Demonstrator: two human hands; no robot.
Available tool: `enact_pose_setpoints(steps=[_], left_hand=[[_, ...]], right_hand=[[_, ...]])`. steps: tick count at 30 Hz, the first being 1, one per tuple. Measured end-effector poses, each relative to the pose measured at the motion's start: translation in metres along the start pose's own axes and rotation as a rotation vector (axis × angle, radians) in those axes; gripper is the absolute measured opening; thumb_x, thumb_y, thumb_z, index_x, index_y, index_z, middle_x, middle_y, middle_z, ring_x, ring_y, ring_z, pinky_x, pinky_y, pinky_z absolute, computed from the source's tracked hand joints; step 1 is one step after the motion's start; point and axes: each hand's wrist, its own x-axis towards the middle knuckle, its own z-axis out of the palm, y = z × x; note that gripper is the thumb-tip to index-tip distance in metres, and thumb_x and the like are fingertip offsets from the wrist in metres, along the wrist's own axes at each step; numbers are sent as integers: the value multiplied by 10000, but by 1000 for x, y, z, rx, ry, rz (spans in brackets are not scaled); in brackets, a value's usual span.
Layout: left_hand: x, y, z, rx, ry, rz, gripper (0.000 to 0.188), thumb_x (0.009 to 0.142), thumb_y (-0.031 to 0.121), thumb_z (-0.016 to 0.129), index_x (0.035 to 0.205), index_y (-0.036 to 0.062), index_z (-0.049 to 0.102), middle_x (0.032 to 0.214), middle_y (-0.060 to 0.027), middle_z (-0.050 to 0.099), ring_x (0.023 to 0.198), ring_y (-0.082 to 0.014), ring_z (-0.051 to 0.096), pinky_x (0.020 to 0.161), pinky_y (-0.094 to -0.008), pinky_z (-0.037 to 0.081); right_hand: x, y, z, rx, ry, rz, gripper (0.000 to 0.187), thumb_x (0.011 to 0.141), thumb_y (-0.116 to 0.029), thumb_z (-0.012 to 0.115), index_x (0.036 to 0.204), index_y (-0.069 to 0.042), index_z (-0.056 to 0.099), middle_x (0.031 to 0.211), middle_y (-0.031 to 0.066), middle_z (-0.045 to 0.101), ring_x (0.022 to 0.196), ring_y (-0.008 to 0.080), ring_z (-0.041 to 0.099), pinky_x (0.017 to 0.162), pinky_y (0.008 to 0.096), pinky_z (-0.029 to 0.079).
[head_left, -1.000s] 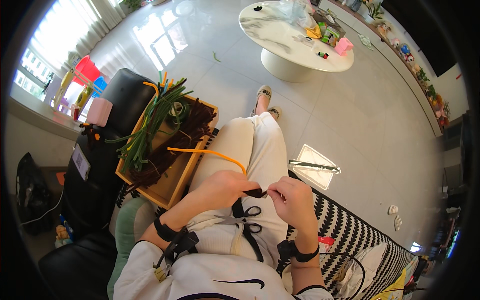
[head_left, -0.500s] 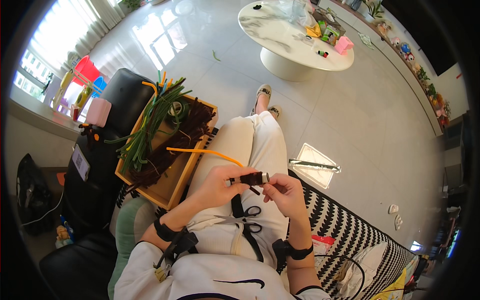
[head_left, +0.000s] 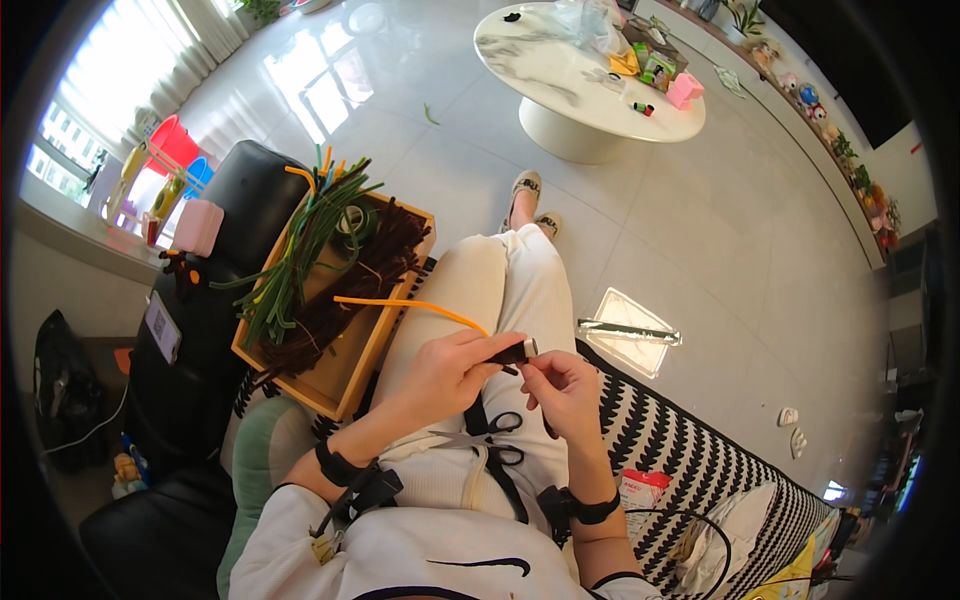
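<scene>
My left hand is closed around a short dark brown cylinder with a pale silvery end; its fingers cover much of it. Just to the right, my right hand pinches close to that end, and what its fingertips hold is too small to make out. An orange pipe cleaner runs from over the wooden box to my left hand; whether it is gripped there is hidden. Black-handled scissors lie on my lap below both hands, blades to the left.
A wooden box at my left holds bundles of green pipe cleaners and dark brown pipe cleaners, plus a roll of green tape. A black-and-white patterned cover lies at my right. Farther off stands a round marble-topped table.
My left hand has turned and slid along, so its fingers now cover more of the brown cylinder. My right hand stays pinched near its end, shifted slightly left and down.
</scene>
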Motion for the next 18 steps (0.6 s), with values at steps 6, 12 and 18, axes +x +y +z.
enact_pose_setpoints(steps=[6, 12, 18], left_hand=[[0, -1, 7, -99, 84, -74, 400, 742, -20, 641, 1134, 56, 623, 748, -127, 598, 611, -236, 577, 553, -313, 449], [-1, 1, 10, -65, 127, -64, 385, 738, -21, 645, 1116, 51, 627, 755, -126, 608, 596, -241, 575, 546, -304, 451], [-3, -7, 10, -68, 98, -27, 420, 735, 9, 665, 1147, 61, 611, 784, -131, 629, 601, -228, 582, 565, -293, 462]], right_hand=[[3, 15, 13, 120, 23, -156, 77, 898, -39, 571, 875, 35, 567, 905, 91, 625, 617, 142, 641, 534, 209, 499], [7, 20, 13, 162, -47, -92, 65, 911, -30, 550, 904, 34, 542, 864, 99, 637, 686, 176, 668, 579, 243, 531], [5, 14, 7, -55, 0, -106, 57, 849, 17, 615, 871, 63, 589, 783, 91, 640, 670, 157, 659, 594, 240, 527]])
